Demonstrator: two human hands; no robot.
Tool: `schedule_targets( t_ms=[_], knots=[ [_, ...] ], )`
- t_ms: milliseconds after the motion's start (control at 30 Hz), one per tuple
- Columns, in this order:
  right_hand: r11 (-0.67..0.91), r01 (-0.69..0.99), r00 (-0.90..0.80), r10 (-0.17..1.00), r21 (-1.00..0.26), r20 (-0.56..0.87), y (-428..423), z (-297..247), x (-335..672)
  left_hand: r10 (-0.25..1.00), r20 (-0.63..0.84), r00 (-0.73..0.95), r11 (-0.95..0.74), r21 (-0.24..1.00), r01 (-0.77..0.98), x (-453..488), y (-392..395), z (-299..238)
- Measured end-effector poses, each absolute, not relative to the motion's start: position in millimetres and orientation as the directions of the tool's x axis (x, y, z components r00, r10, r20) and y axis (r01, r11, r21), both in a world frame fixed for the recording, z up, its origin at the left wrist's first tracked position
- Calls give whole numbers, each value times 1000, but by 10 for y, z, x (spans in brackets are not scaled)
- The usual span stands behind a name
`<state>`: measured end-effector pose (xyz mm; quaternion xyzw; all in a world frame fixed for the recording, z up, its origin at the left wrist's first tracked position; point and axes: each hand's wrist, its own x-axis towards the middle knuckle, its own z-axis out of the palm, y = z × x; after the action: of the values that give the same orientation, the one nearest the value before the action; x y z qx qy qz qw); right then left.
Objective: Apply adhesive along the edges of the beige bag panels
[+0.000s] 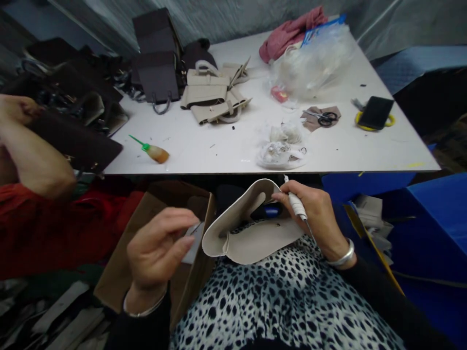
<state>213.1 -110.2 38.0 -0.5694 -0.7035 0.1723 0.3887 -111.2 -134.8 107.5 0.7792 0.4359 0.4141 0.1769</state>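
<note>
Below the bench's (193, 150) near edge, I have the beige piece (262, 240) resting on spotted clothing (292, 296), probably for support, while my right hand (315, 206) pinches its rim and carries a white-handled tool (297, 206), presumably within easy reach. My left hand (156, 245), also below the bench, curls inward, fingertips narrowly parted; I cannot tell whether they grip anything.

I get the white tabletop (189, 146) bright, while the space beneath is dim. Dark handbags (83, 138) at far left merge into shadow; the left hand (155, 248) looks softly blurred, the edges stretched.
</note>
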Motion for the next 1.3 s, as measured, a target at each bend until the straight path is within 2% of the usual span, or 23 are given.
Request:
schedule_targets(
  t_ms=[67, 133, 233, 367, 633, 1033, 1167, 1300],
  knots=[
    [303, 666, -79, 937, -681, 340, -1044, 407, 2086, 841, 279, 463, -530, 595, 605, -1216, -1644, 1168],
    [315, 663, -104, 937, -679, 332, -1009, 424, 2044, 824, 77, 561, -514, 519, 683, -1229, -1840, 1182],
    [326, 665, -121, 935, -672, 334, -993, 438, 2001, 821, -12, 570, -515, 414, 751, -1182, -1964, 1060],
    [340, 655, -142, 932, -675, 332, -1000, 431, 1979, 871, 92, 483, -479, 378, 792, -1114, -1989, 843],
    [349, 664, -157, 930, -661, 333, -992, 388, 1982, 849, 245, 469, -528, 334, 781, -1007, -1940, 674],
    [329, 647, -138, 938, -688, 318, -1004, 352, 2039, 786, 286, 549, -615, 268, 741, -968, -1750, 717],
    [325, 638, -133, 939, -699, 316, -1009, 346, 2055, 776, 318, 545, -628, 314, 712, -984, -1681, 687],
    [324, 639, -126, 939, -698, 321, -1005, 337, 2072, 782, 337, 524, -623, 435, 650, -986, -1609, 690]
  ],
)
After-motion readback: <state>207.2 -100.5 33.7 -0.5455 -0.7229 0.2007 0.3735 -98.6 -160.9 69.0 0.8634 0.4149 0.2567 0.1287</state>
